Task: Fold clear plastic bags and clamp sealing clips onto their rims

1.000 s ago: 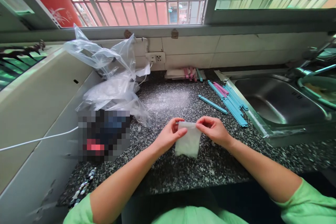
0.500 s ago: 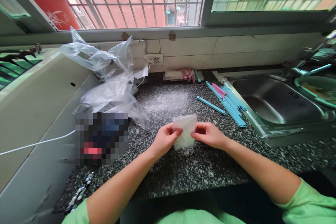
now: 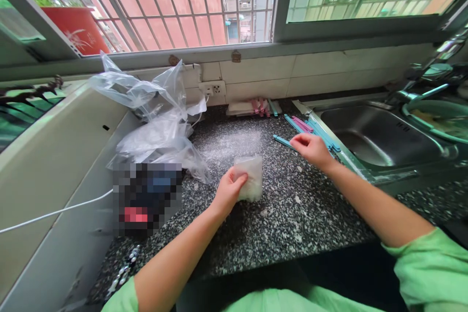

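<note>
A small clear plastic bag [image 3: 252, 180] with white contents is pinched between the thumb and fingers of my left hand [image 3: 230, 187], just above the counter. My right hand [image 3: 312, 148] is at a single blue bag-sealing clip [image 3: 282, 141], thumb and fingers closed around its middle; the clip's far half is hidden behind the hand. Behind that hand lies a pile of blue sealing clips [image 3: 323, 131], with a few pink clips [image 3: 303, 124] among them.
White powder [image 3: 234, 144] is spread over the speckled counter [image 3: 278, 234]. Crumpled clear bags [image 3: 157, 131] lie at left, above a blurred-out object [image 3: 146, 200]. Clipped bags [image 3: 241, 108] rest by the wall. A steel sink [image 3: 380, 131] is at right.
My right hand has let go of the bag and moved right and away to the single blue clip. The left hand still holds the bag, slightly further left.
</note>
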Demonstrator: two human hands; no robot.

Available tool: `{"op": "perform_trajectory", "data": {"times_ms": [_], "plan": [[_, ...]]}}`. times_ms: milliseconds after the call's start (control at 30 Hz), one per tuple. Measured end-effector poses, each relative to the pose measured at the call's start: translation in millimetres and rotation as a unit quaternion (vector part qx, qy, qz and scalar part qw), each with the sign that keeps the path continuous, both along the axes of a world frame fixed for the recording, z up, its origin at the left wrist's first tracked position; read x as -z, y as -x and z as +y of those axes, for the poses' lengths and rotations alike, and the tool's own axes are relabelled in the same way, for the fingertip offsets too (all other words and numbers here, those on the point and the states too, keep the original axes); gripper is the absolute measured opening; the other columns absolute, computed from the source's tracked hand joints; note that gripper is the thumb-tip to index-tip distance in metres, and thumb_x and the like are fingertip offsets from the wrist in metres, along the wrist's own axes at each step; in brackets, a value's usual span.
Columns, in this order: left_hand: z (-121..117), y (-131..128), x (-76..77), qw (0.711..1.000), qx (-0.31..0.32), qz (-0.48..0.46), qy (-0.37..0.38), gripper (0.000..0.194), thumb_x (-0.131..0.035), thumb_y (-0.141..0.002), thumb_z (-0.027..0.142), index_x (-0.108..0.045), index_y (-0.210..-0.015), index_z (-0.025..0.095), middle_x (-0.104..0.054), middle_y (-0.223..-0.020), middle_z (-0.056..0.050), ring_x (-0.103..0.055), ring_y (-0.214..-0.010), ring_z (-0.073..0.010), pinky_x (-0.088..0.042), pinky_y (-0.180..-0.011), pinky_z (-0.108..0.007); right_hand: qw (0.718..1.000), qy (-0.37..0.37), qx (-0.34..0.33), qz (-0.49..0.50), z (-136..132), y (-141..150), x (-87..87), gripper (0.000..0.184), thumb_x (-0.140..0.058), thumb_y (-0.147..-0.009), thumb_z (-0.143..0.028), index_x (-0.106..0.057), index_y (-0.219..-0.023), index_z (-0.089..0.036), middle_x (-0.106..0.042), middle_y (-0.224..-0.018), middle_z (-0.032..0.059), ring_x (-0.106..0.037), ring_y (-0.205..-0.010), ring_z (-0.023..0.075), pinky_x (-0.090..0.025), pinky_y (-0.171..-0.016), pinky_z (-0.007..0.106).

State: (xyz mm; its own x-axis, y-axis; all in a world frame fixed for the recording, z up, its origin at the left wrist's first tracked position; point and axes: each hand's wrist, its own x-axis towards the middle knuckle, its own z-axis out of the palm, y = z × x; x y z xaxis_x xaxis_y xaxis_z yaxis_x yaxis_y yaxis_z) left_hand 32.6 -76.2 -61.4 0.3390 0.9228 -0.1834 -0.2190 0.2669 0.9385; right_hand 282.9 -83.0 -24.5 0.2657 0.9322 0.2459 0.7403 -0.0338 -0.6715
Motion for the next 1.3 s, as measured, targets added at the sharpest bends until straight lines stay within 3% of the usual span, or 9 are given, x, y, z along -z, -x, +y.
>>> {"op": "perform_trajectory", "data": {"times_ms": [67, 133, 300, 600, 700, 800, 900, 1067, 1300], "plan": [[0.0, 0.0, -1.8, 1.000, -0.011, -0.005, -0.005, 0.036, -0.074, -0.054, 0.032, -0.062, -0.082, 0.014, -0.067, -0.077, -0.002, -0.057, -0.067, -0.0138, -0.041, -0.065, -0.023, 0.981, 0.030, 0.126, -0.146, 20.6, -29.5, -11.2, 0.024, -0.051, -0.078, -0.034, -0.066, -0.082, -0.016, -0.068, -0.084, 0.0091, -0.062, -0.079, 0.0221, -0.046, -0.069, 0.032], [-0.5, 0.3, -2.3, 1.000, -0.001, -0.007, -0.001, 0.036, -0.074, -0.053, 0.031, -0.062, -0.083, 0.014, -0.067, -0.074, -0.002, -0.056, -0.064, -0.0133, -0.040, -0.063, -0.023, 0.944, 0.110, 0.189, -0.247, 37.4, -51.8, -17.3, 0.029, -0.050, -0.079, -0.036, -0.066, -0.092, -0.015, -0.066, -0.100, 0.0138, -0.061, -0.091, 0.0273, -0.046, -0.072, 0.035], [0.4, 2.0, 1.3, 0.999, 0.044, 0.019, 0.015, 0.030, -0.072, -0.054, 0.034, -0.065, -0.074, 0.012, -0.065, -0.065, -0.002, -0.054, -0.061, -0.0141, -0.038, -0.061, -0.023, 0.898, 0.250, 0.220, -0.287, 59.0, -66.4, -9.4, 0.040, -0.049, -0.080, -0.043, -0.063, -0.105, -0.014, -0.063, -0.109, 0.0175, -0.059, -0.101, 0.0307, -0.046, -0.076, 0.037], [3.6, 3.3, -6.1, 0.995, 0.073, -0.008, 0.070, 0.027, -0.068, -0.051, 0.024, -0.061, -0.075, 0.013, -0.061, -0.061, 0.002, -0.050, -0.054, -0.0107, -0.035, -0.056, -0.021, 0.903, 0.218, 0.233, -0.287, 60.6, -48.8, -14.2, 0.037, -0.045, -0.084, -0.036, -0.065, -0.101, -0.010, -0.065, -0.101, 0.0193, -0.061, -0.095, 0.0290, -0.045, -0.072, 0.035], [7.7, 6.4, -7.4, 0.996, 0.062, -0.001, 0.065, 0.026, -0.067, -0.051, 0.023, -0.060, -0.074, 0.013, -0.061, -0.062, 0.001, -0.050, -0.054, -0.0106, -0.034, -0.055, -0.021, 0.925, 0.152, 0.198, -0.288, 49.8, -28.7, -17.6, 0.031, -0.045, -0.082, -0.036, -0.065, -0.097, -0.019, -0.067, -0.098, 0.0109, -0.062, -0.090, 0.0246, -0.044, -0.068, 0.031], [13.0, 9.3, -7.5, 0.996, 0.052, -0.017, 0.075, 0.026, -0.067, -0.050, 0.023, -0.060, -0.073, 0.013, -0.060, -0.061, 0.001, -0.050, -0.053, -0.0104, -0.034, -0.054, -0.021, 0.965, 0.016, 0.088, -0.247, 34.0, 1.0, -13.2, 0.024, -0.049, -0.079, -0.035, -0.066, -0.083, -0.018, -0.068, -0.082, 0.0073, -0.062, -0.075, 0.0209, -0.042, -0.060, 0.028], [16.8, 11.0, -8.2, 0.993, 0.051, -0.038, 0.097, 0.026, -0.068, -0.049, 0.025, -0.060, -0.071, 0.013, -0.059, -0.058, 0.001, -0.048, -0.050, -0.0099, -0.032, -0.053, -0.022, 0.976, -0.079, -0.011, -0.202, 15.1, 30.5, -6.2, 0.018, -0.051, -0.079, -0.032, -0.063, -0.079, -0.018, -0.067, -0.076, 0.0049, -0.059, -0.066, 0.0170, -0.043, -0.060, 0.028], [18.3, 12.0, -8.9, 0.992, 0.056, -0.043, 0.106, 0.026, -0.070, -0.050, 0.026, -0.060, -0.069, 0.012, -0.056, -0.055, 0.001, -0.046, -0.049, -0.0094, -0.030, -0.052, -0.022, 0.979, -0.113, -0.115, -0.121, -14.0, 62.9, -3.1, 0.015, -0.053, -0.081, -0.031, -0.061, -0.080, -0.018, -0.063, -0.072, 0.0044, -0.057, -0.066, 0.0164, -0.044, -0.059, 0.028], [16.4, 9.7, -9.0, 0.989, 0.069, -0.049, 0.119, 0.019, -0.066, -0.049, 0.022, -0.060, -0.064, 0.012, -0.055, -0.053, 0.001, -0.044, -0.047, -0.0085, -0.028, -0.051, -0.022, 0.971, -0.143, -0.181, -0.061, -30.2, 78.8, 10.6, 0.010, -0.055, -0.082, -0.027, -0.060, -0.081, -0.018, -0.062, -0.073, 0.0043, -0.056, -0.067, 0.0156, -0.045, -0.061, 0.028]]}}
